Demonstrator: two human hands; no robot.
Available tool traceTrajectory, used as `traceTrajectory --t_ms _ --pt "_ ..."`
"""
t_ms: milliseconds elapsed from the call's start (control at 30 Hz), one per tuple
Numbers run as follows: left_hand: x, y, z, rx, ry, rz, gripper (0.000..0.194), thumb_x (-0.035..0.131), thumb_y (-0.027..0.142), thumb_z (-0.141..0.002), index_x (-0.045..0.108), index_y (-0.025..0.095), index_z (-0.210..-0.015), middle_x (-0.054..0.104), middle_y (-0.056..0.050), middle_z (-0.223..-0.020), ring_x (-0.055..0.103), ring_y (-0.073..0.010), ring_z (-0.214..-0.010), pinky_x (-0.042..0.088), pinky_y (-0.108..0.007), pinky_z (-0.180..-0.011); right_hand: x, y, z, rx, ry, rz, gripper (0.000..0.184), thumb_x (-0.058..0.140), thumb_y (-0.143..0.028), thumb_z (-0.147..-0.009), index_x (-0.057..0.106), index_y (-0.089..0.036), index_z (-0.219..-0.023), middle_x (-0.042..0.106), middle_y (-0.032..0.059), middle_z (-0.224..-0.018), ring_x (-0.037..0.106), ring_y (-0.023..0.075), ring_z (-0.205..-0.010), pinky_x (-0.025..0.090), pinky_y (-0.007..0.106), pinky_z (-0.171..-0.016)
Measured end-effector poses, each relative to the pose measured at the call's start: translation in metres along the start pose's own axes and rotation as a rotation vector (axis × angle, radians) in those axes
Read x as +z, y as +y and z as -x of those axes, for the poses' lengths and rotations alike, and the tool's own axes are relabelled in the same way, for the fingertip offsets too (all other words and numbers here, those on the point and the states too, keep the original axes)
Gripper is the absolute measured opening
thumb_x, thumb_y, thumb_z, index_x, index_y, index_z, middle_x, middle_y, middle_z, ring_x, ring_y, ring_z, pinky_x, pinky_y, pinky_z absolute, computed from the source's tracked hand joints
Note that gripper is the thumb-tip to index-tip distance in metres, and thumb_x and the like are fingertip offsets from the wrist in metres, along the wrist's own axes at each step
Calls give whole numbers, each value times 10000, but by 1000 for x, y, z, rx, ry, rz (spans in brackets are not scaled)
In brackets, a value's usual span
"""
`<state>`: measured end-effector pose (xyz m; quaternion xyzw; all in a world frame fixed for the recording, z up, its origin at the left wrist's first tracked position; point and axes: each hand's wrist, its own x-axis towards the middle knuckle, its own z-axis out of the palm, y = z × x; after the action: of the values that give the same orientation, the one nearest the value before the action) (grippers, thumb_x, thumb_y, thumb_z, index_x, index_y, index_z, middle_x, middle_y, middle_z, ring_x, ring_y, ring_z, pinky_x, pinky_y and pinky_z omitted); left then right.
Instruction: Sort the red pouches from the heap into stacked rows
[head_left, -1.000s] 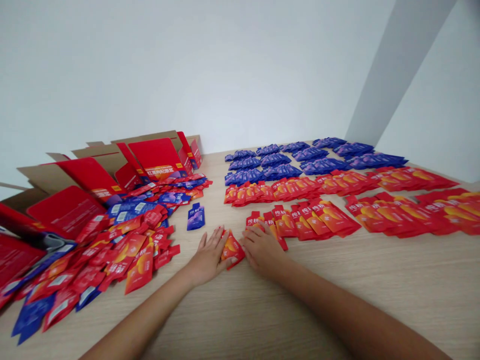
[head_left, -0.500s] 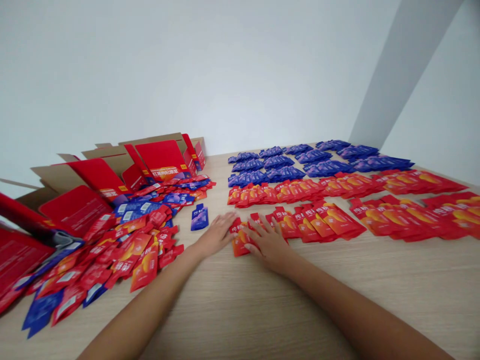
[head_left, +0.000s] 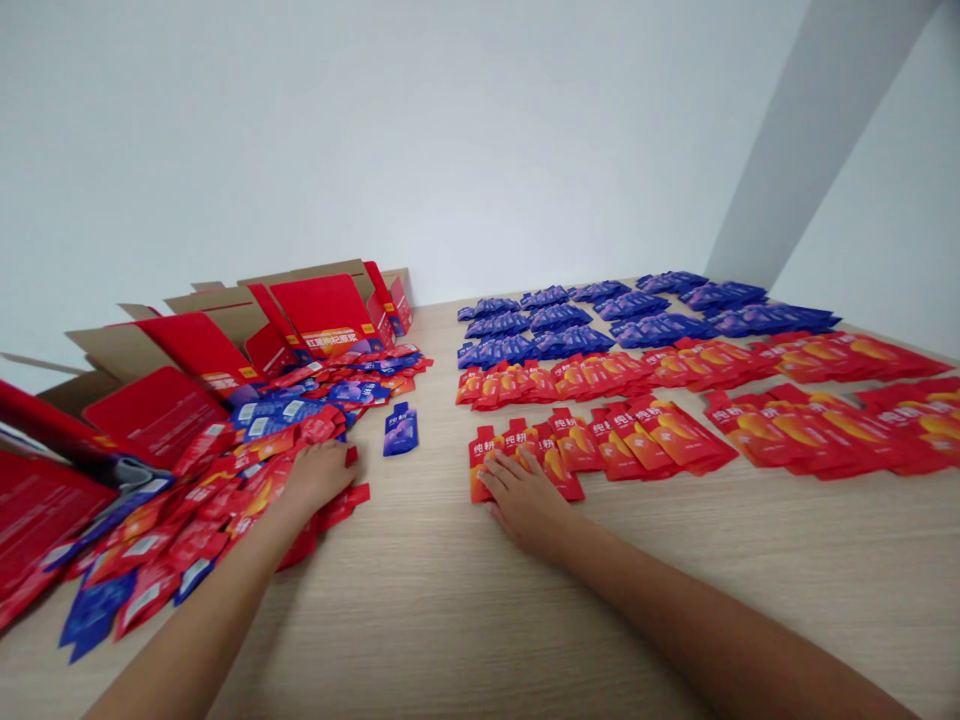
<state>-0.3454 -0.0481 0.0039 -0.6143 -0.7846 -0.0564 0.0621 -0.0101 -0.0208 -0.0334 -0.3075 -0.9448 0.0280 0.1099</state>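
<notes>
My left hand [head_left: 324, 474] is over the right side of a loose pile of red and blue sachets [head_left: 255, 490]. Its fingertips point down into the pile, so I cannot see whether they grip one. My right hand [head_left: 525, 500] lies flat, fingers stretched, on the near left end of an overlapping row of red sachets [head_left: 637, 440] with orange fruit prints. The leftmost red sachet [head_left: 480, 455] shows under its fingers. A single blue sachet [head_left: 400, 430] lies apart on the table between the two hands.
Open red cardboard boxes [head_left: 322, 315] stand at the left, behind the pile. Fanned groups of blue sachets [head_left: 562, 320] lie in rows at the back right, with another row of red sachets [head_left: 600, 377] in front of them. A pale wall [head_left: 480, 140] rises behind the wooden table [head_left: 435, 600].
My left hand has moved left from the end of the red row to the loose pile. The right hand stays on the row, where the leftmost sachet now sits straighter.
</notes>
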Motion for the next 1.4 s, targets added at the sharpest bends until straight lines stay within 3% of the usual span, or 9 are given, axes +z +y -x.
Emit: traceTrajectory --t_ms 200,500,733,867,967,1033,1133,1267,1400 --pt "-3 17 -3 30 -79 -265 186 460 172 -728 645 160 -747 666 -182 -989 582 -358 -1019 410 -475 -866 2 -2 -1 -75 -57 106 326 423 -177 -909 643 -80 -1129 583 174 -1266 479 284 -1239 380 442 -1021" --pt "-28 5 -16 11 90 -157 366 443 354 -785 600 126 -1024 637 -195 -1098 540 -357 -1096 388 -477 -923 3 2 1 -128 21 132 304 431 -203 -904 676 -101 -1053 621 149 -1217 514 276 -1186 385 435 -1006" --pt "-81 37 -19 -87 365 548 346 555 433 -685 623 175 -906 678 -83 -999 604 -260 -988 437 -379 -914 -3 -2 4 -69 80 -7 302 421 -194 -912 666 -113 -1068 641 149 -1178 539 251 -1151 374 428 -1016" --pt "-95 80 -6 -44 292 1069 296 632 428 -630 629 190 -806 685 -27 -870 614 -205 -868 476 -305 -802 -13 -6 8 45 201 -325 431 447 -270 -911 475 -118 -1313 551 144 -1310 488 223 -1222 369 402 -1040" --pt "-87 119 7 -59 120 1366 263 674 407 -606 599 177 -710 660 -18 -786 602 -158 -746 472 -267 -703 -14 -9 11 69 273 -603 709 577 -374 -833 268 -142 -1427 402 171 -1431 389 260 -1311 352 455 -1056" --pt "-74 144 14 -74 27 1454 258 700 385 -586 580 176 -680 623 3 -718 577 -129 -663 459 -248 -649 -11 -13 10 78 260 -848 793 622 -377 -798 199 -185 -1441 414 170 -1417 459 252 -1256 420 439 -1000" --pt "-54 171 18 -92 -23 1505 273 717 377 -576 544 174 -630 553 36 -596 508 -94 -546 421 -220 -574 -1 -16 5 117 206 -1188 563 538 -323 -850 314 -196 -1350 577 133 -1215 643 188 -967 543 347 -792" --pt "-41 183 15 -103 18 1532 323 735 413 -583 546 158 -644 534 42 -564 459 -75 -508 358 -197 -507 5 -11 -3 226 210 -1383 152 422 -299 -890 489 -188 -969 646 43 -853 666 159 -724 556 311 -669" --pt "-29 181 21 -208 87 1556 510 807 422 -497 575 150 -861 594 31 -711 486 -73 -541 343 -189 -478 1 2 -8 364 246 -1433 122 425 -303 -888 444 -222 -799 585 -29 -602 591 127 -519 493 246 -521"
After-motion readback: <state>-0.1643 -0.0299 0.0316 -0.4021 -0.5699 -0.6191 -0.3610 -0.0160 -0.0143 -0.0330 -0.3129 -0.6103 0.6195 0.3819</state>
